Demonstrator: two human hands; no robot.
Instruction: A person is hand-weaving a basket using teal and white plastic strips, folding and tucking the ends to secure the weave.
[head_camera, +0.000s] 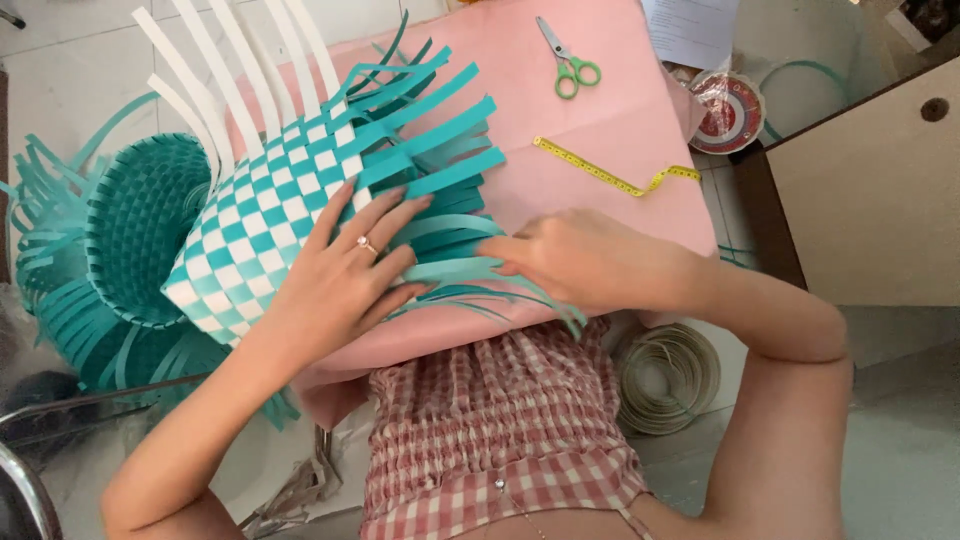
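A half-woven mat of teal and white strips (262, 218) lies on a pink board (590, 140) across my lap. My left hand (345, 268), a ring on one finger, presses flat on the checkered weave, fingers spread. My right hand (580, 262) pinches a loose teal strip (460, 268) at the weave's right edge. Unwoven teal strips (440, 130) fan out to the right and white strips (230, 60) stick out toward the far side.
A finished teal woven basket (135, 225) sits on the floor at left. Green-handled scissors (568, 62) and a yellow tape measure (610, 175) lie on the board. A round red tin (728, 112), a coil of cord (668, 375) and a wooden cabinet (870, 190) stand at right.
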